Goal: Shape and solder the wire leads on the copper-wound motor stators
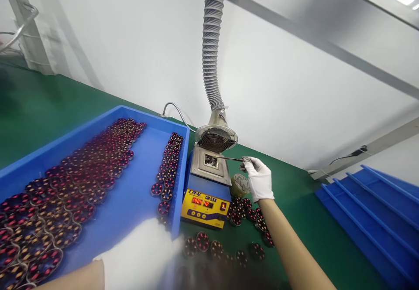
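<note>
My right hand (pixel 258 177), in a white glove with darkened fingertips, pinches a thin dark tool (pixel 231 159). The tool's far end reaches the square opening (pixel 211 161) on top of the yellow and blue CM 558 machine (pixel 207 206). My left hand (pixel 142 255), also gloved in white, is smeared by motion over the near right rim of the blue tray (pixel 122 109); its fingers and anything in them cannot be made out. Rows of round wound parts (pixel 94 150) fill the tray's left side, and a narrower column (pixel 167 172) lines its right wall.
A grey flexible duct (pixel 211 46) hangs with its hood (pixel 216 135) just behind the machine. A small cup (pixel 240 183) stands right of the machine. Loose round parts (pixel 238 213) lie around it on the green table (pixel 294 203). Stacked blue trays (pixel 369 211) are at the right.
</note>
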`<move>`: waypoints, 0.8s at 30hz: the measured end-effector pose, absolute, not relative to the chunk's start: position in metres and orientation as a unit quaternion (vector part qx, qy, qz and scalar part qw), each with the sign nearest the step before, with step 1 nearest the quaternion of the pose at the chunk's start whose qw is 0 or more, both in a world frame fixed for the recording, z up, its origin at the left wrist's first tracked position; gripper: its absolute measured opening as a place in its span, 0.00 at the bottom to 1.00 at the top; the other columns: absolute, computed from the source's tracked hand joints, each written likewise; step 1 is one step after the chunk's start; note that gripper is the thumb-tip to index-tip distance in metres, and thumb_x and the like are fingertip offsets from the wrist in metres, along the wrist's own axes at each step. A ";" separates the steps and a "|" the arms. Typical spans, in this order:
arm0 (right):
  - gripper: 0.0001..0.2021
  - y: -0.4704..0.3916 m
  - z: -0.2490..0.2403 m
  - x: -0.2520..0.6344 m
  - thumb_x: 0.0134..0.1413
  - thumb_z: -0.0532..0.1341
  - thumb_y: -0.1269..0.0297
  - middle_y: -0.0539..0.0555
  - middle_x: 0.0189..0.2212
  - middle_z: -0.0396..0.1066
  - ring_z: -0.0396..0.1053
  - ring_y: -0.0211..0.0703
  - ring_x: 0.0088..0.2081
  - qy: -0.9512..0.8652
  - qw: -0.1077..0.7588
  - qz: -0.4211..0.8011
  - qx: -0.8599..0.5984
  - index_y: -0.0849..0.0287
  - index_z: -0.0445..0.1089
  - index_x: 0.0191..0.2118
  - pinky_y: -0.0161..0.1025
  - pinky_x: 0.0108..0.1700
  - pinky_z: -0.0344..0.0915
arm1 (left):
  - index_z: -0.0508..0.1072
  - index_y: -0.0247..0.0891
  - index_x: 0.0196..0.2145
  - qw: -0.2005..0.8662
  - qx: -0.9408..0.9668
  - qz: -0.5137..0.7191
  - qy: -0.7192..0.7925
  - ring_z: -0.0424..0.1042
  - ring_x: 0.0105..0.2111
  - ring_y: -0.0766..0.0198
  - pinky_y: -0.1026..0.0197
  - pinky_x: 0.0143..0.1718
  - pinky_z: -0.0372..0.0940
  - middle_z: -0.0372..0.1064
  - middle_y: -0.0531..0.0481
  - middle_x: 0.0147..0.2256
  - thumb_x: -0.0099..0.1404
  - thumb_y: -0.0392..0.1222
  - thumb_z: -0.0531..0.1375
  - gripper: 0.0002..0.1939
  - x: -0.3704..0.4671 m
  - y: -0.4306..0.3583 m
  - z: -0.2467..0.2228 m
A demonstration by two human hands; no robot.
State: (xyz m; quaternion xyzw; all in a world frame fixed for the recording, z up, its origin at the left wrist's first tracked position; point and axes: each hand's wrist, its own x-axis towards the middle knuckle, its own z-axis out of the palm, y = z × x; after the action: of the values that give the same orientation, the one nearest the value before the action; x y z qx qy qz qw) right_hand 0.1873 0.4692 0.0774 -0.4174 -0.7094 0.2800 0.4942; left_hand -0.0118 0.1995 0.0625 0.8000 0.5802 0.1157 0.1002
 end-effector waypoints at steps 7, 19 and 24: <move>0.10 0.452 0.080 0.186 0.48 0.59 0.57 0.55 0.30 0.73 0.69 0.48 0.33 -0.758 0.444 0.167 -0.448 0.56 0.72 0.33 0.45 0.40 0.63 | 0.71 0.36 0.44 0.097 0.813 0.049 0.572 0.71 0.28 0.51 0.51 0.31 0.66 0.72 0.40 0.29 0.55 0.26 0.49 0.21 -0.012 0.200 0.068; 0.12 0.436 0.085 0.189 0.51 0.57 0.55 0.55 0.28 0.74 0.70 0.46 0.29 -0.774 0.413 0.142 -0.458 0.58 0.72 0.32 0.41 0.34 0.66 | 0.70 0.37 0.43 0.114 0.810 0.049 0.573 0.69 0.27 0.56 0.56 0.32 0.64 0.71 0.43 0.28 0.53 0.23 0.49 0.23 -0.012 0.200 0.066; 0.12 0.435 0.089 0.174 0.50 0.57 0.55 0.55 0.28 0.74 0.71 0.46 0.29 -0.786 0.402 0.157 -0.443 0.58 0.72 0.32 0.40 0.33 0.66 | 0.69 0.36 0.45 0.148 0.805 0.005 0.574 0.71 0.29 0.53 0.53 0.32 0.66 0.71 0.42 0.29 0.54 0.25 0.49 0.22 -0.011 0.203 0.073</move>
State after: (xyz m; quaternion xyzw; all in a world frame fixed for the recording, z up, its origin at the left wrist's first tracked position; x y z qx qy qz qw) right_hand 0.1743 0.4352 0.0887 -0.4430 -0.7861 0.1571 0.4015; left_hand -0.0110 0.2030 0.0733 0.8052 0.5743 0.0046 0.1476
